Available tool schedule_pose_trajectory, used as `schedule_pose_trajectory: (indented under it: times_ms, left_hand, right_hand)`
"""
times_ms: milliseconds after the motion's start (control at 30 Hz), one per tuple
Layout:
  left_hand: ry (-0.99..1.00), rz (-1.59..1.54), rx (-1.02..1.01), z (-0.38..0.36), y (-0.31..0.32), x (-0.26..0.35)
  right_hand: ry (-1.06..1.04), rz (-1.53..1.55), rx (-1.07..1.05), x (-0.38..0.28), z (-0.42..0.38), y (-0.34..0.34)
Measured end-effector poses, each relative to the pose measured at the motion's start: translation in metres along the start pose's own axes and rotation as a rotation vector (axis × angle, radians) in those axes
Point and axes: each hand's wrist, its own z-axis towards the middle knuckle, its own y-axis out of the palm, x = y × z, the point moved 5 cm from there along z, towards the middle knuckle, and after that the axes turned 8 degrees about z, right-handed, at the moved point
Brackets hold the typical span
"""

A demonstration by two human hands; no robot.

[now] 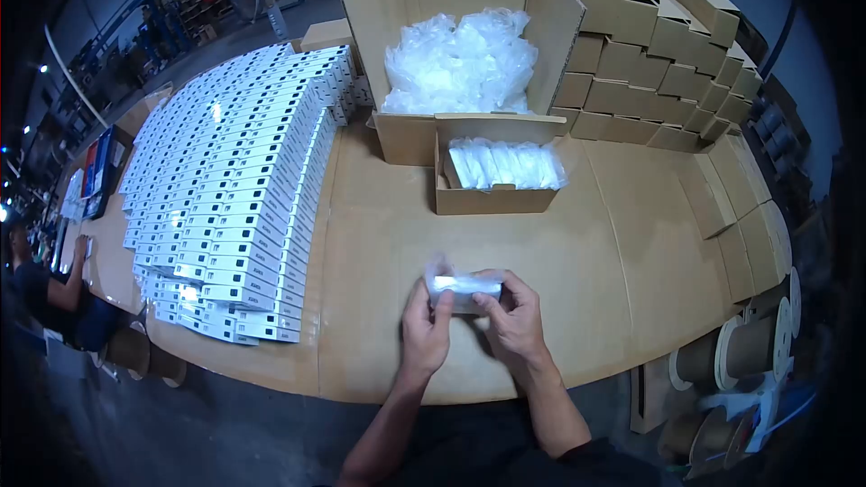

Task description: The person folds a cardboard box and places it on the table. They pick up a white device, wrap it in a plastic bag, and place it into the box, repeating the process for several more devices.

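Near the table's front edge, my left hand point(426, 329) and my right hand point(517, 316) hold a small plastic-wrapped item point(465, 287) between them. Its clear wrap sticks up at the left end. The thumbs of both hands press on its near side, with the fingers closed round the ends. Beyond the hands stands a small open carton point(496, 203), in which several plastic-wrapped packets point(505, 165) stand in a row. Behind that carton is a large open box point(406, 140) full of clear plastic bags point(460, 63).
Many white boxes point(234, 189) are stacked on the left of the table point(388, 243). Brown cartons point(631, 68) are piled at the back right, with more along the right edge point(758, 243). Spools point(758, 347) stand below right. Another person point(63, 293) is at the far left.
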Motion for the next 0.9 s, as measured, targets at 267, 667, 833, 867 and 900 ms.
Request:
schedule_pose_trajectory:
  times_ms: [267,667,833,867,900]
  left_hand:
    - [-0.247,-0.285,0.113,0.003,-0.004,-0.013]
    - [-0.271,-0.279,0.171,0.008,-0.009,-0.017]
    - [-0.256,-0.284,0.099,0.010,-0.020,-0.004]
    - [-0.249,-0.273,0.066,0.010,-0.022,0.000]
    - [-0.240,-0.262,0.035,0.011,-0.024,0.003]
  right_hand:
    - [0.132,0.080,0.062,0.015,-0.001,-0.007]
    - [-0.184,-0.534,-0.229,-0.025,0.002,0.004]
    - [-0.183,-0.545,-0.213,-0.026,0.000,0.007]
    - [-0.160,-0.548,-0.200,-0.024,0.000,0.005]
    - [-0.137,-0.550,-0.189,-0.022,-0.001,0.003]
